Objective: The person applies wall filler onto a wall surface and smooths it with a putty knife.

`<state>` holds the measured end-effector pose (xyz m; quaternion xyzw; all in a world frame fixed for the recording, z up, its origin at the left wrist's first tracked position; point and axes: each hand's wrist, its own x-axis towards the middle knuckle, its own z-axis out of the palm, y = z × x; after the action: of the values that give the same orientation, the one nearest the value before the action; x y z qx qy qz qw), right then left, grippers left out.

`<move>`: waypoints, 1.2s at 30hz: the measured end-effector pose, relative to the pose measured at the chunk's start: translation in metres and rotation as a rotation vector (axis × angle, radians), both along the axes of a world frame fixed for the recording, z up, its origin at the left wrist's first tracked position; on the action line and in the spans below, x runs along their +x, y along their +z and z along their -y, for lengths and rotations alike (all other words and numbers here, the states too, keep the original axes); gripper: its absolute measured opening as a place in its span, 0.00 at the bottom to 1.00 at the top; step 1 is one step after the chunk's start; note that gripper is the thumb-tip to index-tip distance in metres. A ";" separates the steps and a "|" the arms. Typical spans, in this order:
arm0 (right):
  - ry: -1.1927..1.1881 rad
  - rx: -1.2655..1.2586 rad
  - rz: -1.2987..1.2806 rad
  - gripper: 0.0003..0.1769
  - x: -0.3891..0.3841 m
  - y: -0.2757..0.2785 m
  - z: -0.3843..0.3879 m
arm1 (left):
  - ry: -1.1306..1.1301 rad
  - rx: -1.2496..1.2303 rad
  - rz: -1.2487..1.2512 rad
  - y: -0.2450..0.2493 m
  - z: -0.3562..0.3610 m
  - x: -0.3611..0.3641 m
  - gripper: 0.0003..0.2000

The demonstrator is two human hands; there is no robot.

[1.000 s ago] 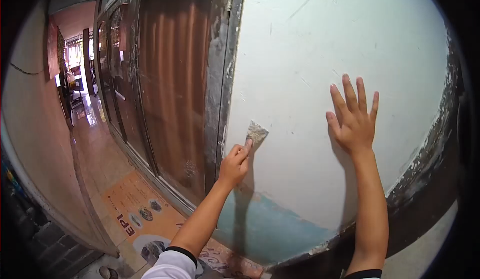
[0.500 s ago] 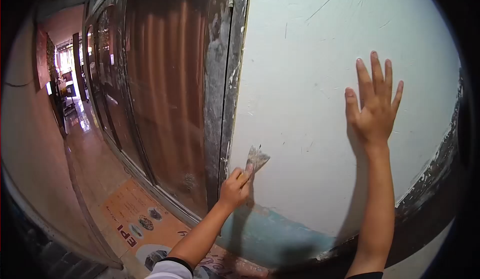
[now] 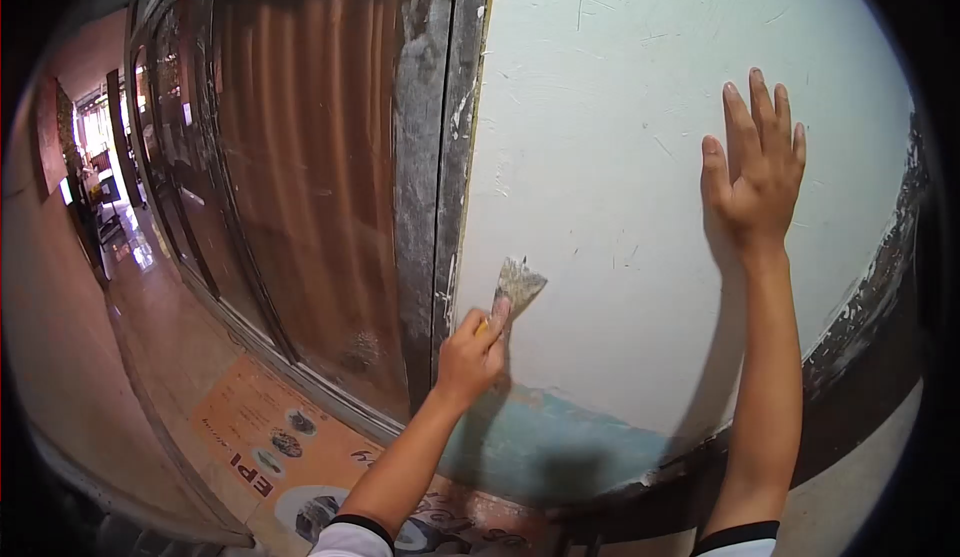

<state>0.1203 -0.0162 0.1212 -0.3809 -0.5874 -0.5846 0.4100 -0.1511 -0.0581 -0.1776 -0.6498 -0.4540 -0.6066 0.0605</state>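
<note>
My left hand [image 3: 472, 355] is closed around the handle of a putty knife [image 3: 520, 283], whose handle shows a bit of yellow between the fingers. Its wide, paint-crusted blade points up and lies against or close to the white panel [image 3: 600, 187], near the panel's left edge. Higher and to the right, my right hand [image 3: 760, 172] rests on the panel with its fingers stretched out, holding nothing. Scratches and small marks run over the white surface. Along the bottom, a teal patch [image 3: 570, 442] shows where the white coat ends in a ragged edge.
Left of the panel stands a worn dark frame [image 3: 425, 157], then a glass pane with a brown curtain [image 3: 310, 157] behind it. An orange printed banner [image 3: 235, 422] lies on the floor. A narrow passage [image 3: 140, 287] runs back at the far left.
The view has shifted slightly, so the panel and frame sit a little differently. The putty knife and my left hand appear somewhat higher. My right hand stays spread on the panel.
</note>
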 end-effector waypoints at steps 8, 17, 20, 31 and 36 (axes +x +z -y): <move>0.067 -0.060 -0.047 0.28 -0.014 -0.026 -0.006 | 0.025 0.108 -0.002 0.029 -0.014 -0.004 0.29; 0.139 -0.070 -0.029 0.29 -0.013 -0.029 -0.004 | 0.036 0.182 0.021 0.064 -0.031 -0.016 0.28; 0.154 -0.064 -0.031 0.28 -0.013 -0.029 -0.003 | 0.039 0.159 0.025 0.073 -0.025 -0.022 0.27; 0.156 -0.055 -0.029 0.27 -0.012 -0.030 -0.004 | 0.002 0.159 0.029 0.093 -0.028 -0.026 0.27; 0.158 -0.051 -0.025 0.27 -0.012 -0.029 -0.003 | -0.002 0.183 0.025 0.059 -0.024 -0.029 0.27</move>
<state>0.1082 -0.0131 0.0923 -0.3508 -0.6254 -0.5303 0.4523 -0.1803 -0.0338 -0.1184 -0.6344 -0.3969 -0.6536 0.1134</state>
